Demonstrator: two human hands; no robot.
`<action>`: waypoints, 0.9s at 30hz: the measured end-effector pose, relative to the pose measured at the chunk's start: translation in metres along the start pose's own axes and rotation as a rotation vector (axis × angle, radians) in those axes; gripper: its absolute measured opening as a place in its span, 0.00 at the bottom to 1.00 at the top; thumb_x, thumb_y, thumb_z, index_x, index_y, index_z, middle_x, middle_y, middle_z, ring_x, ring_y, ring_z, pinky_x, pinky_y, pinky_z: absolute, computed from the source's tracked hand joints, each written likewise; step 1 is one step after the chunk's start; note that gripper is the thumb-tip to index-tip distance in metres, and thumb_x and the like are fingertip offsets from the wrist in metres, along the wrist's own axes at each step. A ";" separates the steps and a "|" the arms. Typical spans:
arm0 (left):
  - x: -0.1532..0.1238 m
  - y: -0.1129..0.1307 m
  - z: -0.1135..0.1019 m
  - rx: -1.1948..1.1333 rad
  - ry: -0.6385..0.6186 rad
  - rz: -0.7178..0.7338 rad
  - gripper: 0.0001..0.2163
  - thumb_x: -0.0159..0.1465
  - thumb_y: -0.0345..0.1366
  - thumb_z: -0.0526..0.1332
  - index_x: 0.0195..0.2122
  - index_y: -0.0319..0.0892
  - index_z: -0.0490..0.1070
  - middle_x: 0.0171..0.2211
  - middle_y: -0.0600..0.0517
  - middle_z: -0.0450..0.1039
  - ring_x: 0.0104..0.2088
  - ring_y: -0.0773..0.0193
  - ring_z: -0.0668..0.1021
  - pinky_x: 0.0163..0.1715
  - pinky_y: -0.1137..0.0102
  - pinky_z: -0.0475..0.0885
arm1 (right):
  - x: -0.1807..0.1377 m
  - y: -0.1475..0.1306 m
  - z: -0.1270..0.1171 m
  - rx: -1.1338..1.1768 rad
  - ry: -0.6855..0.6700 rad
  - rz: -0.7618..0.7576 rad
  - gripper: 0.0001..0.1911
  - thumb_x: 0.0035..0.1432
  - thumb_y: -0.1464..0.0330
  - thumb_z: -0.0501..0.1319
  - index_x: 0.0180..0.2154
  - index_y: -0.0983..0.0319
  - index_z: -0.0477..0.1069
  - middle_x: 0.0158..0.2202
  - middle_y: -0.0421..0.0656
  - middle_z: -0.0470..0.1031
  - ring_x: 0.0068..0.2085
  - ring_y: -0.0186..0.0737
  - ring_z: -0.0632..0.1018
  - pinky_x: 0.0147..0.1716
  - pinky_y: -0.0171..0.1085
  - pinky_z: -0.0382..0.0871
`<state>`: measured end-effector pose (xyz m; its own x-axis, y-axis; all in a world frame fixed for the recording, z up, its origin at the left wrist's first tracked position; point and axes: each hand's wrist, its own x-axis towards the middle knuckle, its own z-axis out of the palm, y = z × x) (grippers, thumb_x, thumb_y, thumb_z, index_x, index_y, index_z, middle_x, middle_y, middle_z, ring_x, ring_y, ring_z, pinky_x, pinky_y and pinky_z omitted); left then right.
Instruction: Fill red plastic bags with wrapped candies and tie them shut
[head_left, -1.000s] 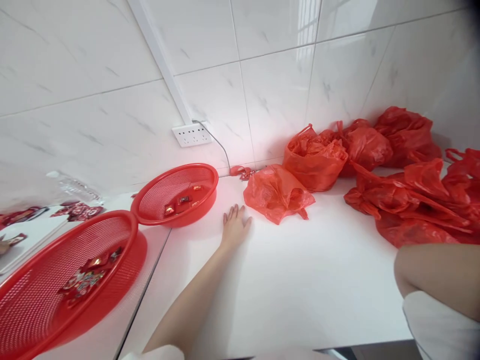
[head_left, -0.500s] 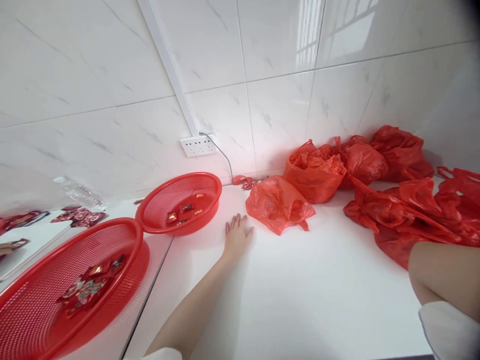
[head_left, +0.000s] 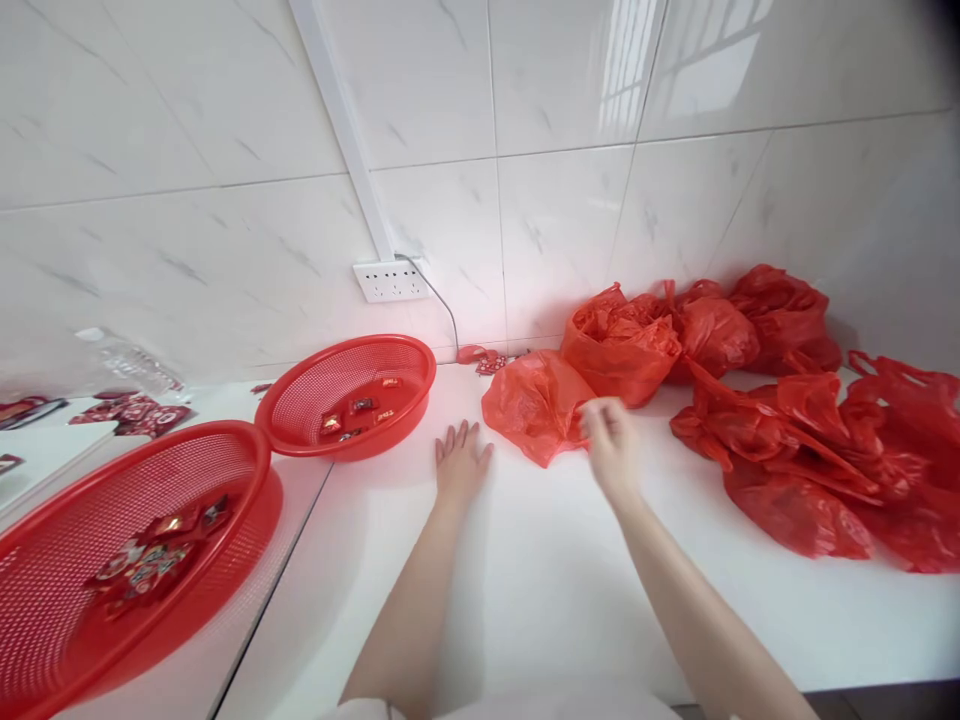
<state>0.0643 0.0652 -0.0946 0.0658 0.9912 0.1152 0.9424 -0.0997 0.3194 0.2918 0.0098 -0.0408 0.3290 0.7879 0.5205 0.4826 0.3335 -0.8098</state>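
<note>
My left hand [head_left: 459, 465] lies flat on the white tabletop with its fingers spread, holding nothing. A crumpled red plastic bag [head_left: 534, 405] rests just to its right. At that bag's right edge is my right hand [head_left: 613, 450], blurred, its fingers curled together. They overlap the edge of the bag, but whatever is between them is hidden. Behind and to the right stands a fuller red plastic bag [head_left: 621, 350] stuffed with more red plastic.
Red mesh baskets, one smaller [head_left: 420, 385] and one larger [head_left: 270, 500], hold wrapped pieces at left. More red bags [head_left: 810, 440] lie at right. A clear bottle [head_left: 135, 362] lies beside red packets [head_left: 142, 412]. A wall socket [head_left: 391, 281] has a cable.
My right hand has come from the pile of red bags at the right over to the crumpled bag in the middle. My left hand stays flat on the table. The view has shifted slightly.
</note>
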 end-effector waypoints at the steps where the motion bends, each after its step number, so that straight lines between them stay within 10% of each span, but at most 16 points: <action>1: 0.001 0.005 0.001 -0.007 0.008 -0.062 0.26 0.69 0.48 0.43 0.65 0.46 0.56 0.68 0.50 0.50 0.68 0.50 0.49 0.65 0.48 0.40 | -0.006 0.004 0.008 -0.031 -0.068 -0.017 0.12 0.64 0.63 0.57 0.43 0.65 0.71 0.40 0.44 0.74 0.37 0.38 0.76 0.37 0.41 0.73; 5: 0.002 0.026 0.006 -0.075 0.085 -0.180 0.33 0.67 0.55 0.42 0.68 0.39 0.49 0.68 0.39 0.47 0.68 0.42 0.48 0.63 0.42 0.40 | -0.027 0.020 0.033 -0.158 -0.259 -0.088 0.12 0.62 0.66 0.57 0.27 0.62 0.71 0.26 0.42 0.73 0.29 0.41 0.74 0.33 0.41 0.69; 9: -0.004 0.033 0.003 -0.118 0.077 0.196 0.35 0.63 0.56 0.53 0.68 0.48 0.46 0.70 0.41 0.36 0.68 0.45 0.46 0.62 0.46 0.48 | -0.036 0.034 0.040 -0.216 -0.293 -0.107 0.11 0.63 0.67 0.54 0.30 0.59 0.72 0.32 0.44 0.75 0.36 0.44 0.76 0.39 0.43 0.70; 12: -0.004 0.031 0.000 -0.133 -0.045 0.397 0.21 0.68 0.48 0.50 0.60 0.51 0.62 0.67 0.46 0.53 0.67 0.54 0.55 0.64 0.49 0.48 | -0.032 0.047 0.037 -0.255 -0.216 -0.061 0.11 0.63 0.68 0.52 0.38 0.61 0.72 0.40 0.49 0.75 0.43 0.47 0.75 0.47 0.48 0.68; 19: 0.005 0.023 0.005 -0.354 0.066 0.196 0.20 0.70 0.44 0.43 0.35 0.41 0.72 0.57 0.42 0.69 0.60 0.58 0.67 0.64 0.58 0.54 | -0.023 0.069 0.034 -0.303 -0.085 0.134 0.25 0.67 0.64 0.45 0.62 0.65 0.55 0.65 0.56 0.55 0.65 0.53 0.57 0.58 0.56 0.58; 24: 0.002 0.022 0.005 -0.305 0.122 0.071 0.24 0.69 0.48 0.48 0.60 0.40 0.59 0.60 0.39 0.63 0.64 0.52 0.62 0.64 0.48 0.45 | -0.026 0.063 0.038 -0.422 -0.248 0.192 0.32 0.60 0.56 0.56 0.61 0.66 0.57 0.50 0.56 0.74 0.49 0.57 0.76 0.47 0.55 0.68; 27: 0.001 0.022 0.006 -0.192 0.063 0.075 0.31 0.66 0.50 0.52 0.67 0.46 0.47 0.66 0.38 0.53 0.67 0.46 0.52 0.63 0.43 0.42 | -0.029 0.059 0.039 -0.392 -0.305 0.145 0.20 0.60 0.59 0.57 0.50 0.63 0.69 0.39 0.50 0.78 0.37 0.50 0.79 0.39 0.47 0.72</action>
<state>0.0873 0.0642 -0.0936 0.1065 0.9735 0.2022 0.8556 -0.1934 0.4802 0.2792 0.0266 -0.1138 0.1913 0.9463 0.2607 0.7371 0.0369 -0.6748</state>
